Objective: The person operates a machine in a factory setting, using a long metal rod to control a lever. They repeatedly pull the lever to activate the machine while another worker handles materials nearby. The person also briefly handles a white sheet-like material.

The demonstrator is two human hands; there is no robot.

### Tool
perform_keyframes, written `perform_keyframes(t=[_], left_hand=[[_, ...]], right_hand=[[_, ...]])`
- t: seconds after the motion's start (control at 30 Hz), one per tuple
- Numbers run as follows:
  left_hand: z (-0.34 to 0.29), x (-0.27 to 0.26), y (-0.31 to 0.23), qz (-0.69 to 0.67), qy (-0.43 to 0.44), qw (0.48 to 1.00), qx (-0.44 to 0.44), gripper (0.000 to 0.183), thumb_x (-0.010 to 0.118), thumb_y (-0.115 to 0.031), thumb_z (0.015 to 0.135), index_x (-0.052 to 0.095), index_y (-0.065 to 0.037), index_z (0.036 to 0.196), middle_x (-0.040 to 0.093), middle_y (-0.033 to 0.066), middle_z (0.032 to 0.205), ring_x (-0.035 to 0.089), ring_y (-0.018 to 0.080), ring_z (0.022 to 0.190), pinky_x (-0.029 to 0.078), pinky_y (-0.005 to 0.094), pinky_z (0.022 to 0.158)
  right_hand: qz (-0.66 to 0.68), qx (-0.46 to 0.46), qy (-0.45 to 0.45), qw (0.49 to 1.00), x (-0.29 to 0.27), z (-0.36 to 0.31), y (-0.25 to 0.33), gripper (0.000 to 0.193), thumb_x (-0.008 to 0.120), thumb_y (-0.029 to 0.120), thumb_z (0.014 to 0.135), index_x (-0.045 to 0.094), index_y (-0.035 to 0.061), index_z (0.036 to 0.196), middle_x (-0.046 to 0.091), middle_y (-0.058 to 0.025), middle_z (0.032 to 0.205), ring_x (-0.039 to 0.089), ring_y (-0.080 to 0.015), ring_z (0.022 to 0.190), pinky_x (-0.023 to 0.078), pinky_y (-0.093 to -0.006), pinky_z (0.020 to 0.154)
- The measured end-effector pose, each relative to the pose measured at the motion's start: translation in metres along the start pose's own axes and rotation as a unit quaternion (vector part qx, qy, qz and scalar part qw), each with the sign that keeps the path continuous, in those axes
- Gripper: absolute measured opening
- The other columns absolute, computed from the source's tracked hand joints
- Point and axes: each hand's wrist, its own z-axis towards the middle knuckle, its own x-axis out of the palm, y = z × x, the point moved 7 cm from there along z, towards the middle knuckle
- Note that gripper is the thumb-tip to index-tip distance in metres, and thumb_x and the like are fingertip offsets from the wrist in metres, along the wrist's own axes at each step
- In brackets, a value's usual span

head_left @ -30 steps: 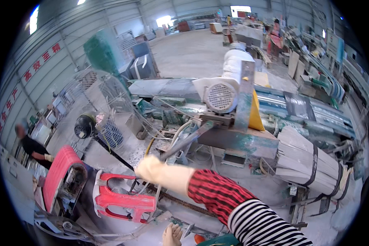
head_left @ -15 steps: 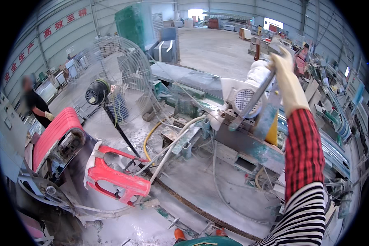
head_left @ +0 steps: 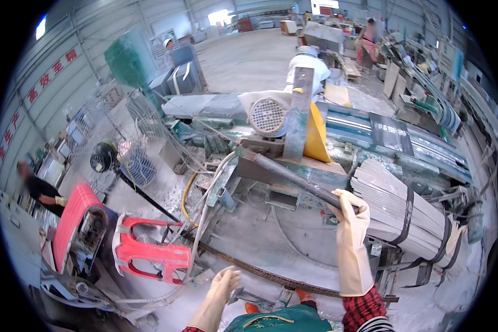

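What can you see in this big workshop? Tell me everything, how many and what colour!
Long metal bar: 1, dark grey, middle
Round-grilled motor: 1, whitish, upper middle
Upright metal post: 1, grey-green, right of the motor
Triangular plate: 1, yellow, beside the post
Strapped bundle of flat strips: 1, pale grey, right
Plastic frame with cut-outs: 1, red, lower left
Wire-caged fan: 1, black motor, left
Thin hose: 1, yellow, near the fan
Other people: 3, mixed clothes, background
Distant clutter: too small to count
Boots: 2, orange, bottom
Left hand: 1, cream glove, bottom, empty
Right hand: 1, cream glove, gripping the bar's end
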Motion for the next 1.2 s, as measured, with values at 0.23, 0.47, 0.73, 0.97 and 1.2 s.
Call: perform_keyframes(t=[0.23,0.47,0.73,0.97,1.2], left_hand=[[-0.029,0.071,0.004,0.117,0.156,0.981,-0.020,0.043,0.056,-0.022,0.104,0.051,-0.001,0.141,0.070,0.0115,0.118,0.068,0.0159,0.102,0.054,0.0304,0.093],[-0.041,-0.032,0.062,0.027,0.024,0.999,0.003,0.039,0.064,-0.034,0.099,0.062,-0.006,0.126,0.072,0.0056,0.102,0.066,0.0111,0.080,0.056,0.0266,0.073],[-0.046,-0.094,0.110,-0.023,-0.047,0.996,-0.077,0.049,0.058,-0.040,0.101,0.054,-0.002,0.132,0.066,0.0154,0.116,0.066,0.0256,0.103,0.055,0.0417,0.091],[-0.031,0.000,-0.044,-0.183,-0.012,0.982,0.048,0.058,0.045,-0.049,0.103,0.050,-0.004,0.139,0.060,0.0147,0.131,0.060,0.0271,0.118,0.047,0.0423,0.104],[0.044,0.063,-0.121,-0.366,0.047,0.910,0.189,0.062,0.032,-0.056,0.103,0.056,-0.007,0.134,0.058,0.0111,0.138,0.054,0.0275,0.126,0.041,0.0424,0.108]], right_hand=[[-0.409,0.263,0.436,0.757,0.024,0.053,0.029,0.057,0.073,0.029,0.089,0.052,-0.0041,0.131,0.068,-0.0119,0.079,0.063,-0.0145,0.057,0.051,-0.0294,0.049],[-0.355,0.425,0.408,0.726,0.017,-0.024,-0.049,0.034,0.071,0.038,0.093,0.056,0.0112,0.105,0.055,-0.0009,0.066,0.053,-0.0112,0.050,0.044,-0.0279,0.044],[-0.147,0.393,0.203,0.885,0.060,-0.147,-0.175,0.023,0.070,0.021,0.095,0.051,0.0095,0.099,0.050,0.0011,0.063,0.044,-0.0087,0.045,0.035,-0.0293,0.040],[-0.113,0.315,0.191,0.923,0.204,-0.190,-0.311,0.027,0.066,0.028,0.096,0.064,0.0023,0.105,0.071,-0.0104,0.099,0.067,-0.0168,0.081,0.053,-0.0284,0.077],[-0.404,-0.129,0.515,0.745,0.198,-0.138,-0.229,0.039,0.066,0.037,0.088,0.067,0.0066,0.112,0.069,-0.0165,0.108,0.065,-0.0367,0.099,0.051,-0.0456,0.091]])
